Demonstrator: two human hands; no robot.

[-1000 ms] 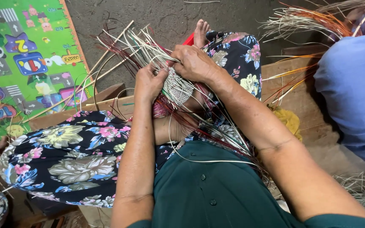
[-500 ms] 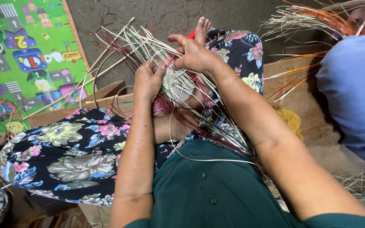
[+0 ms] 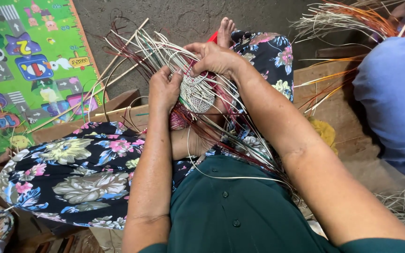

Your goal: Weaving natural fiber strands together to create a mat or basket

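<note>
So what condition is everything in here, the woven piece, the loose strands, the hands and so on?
woven piece: partly woven, small tight centre, unfinished edges
loose strands: unwoven, fanning outward from the centre
left hand: closed on the piece's left side
right hand: closed over the top, pinching strands
play mat: lying flat on the floor
strand bundle: loose, beside a person in blue

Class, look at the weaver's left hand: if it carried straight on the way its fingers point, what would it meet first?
The left hand points up and slightly right, into the loose pale reed strands fanning from the woven piece. It would likely meet those first, though depth is unclear.
</note>
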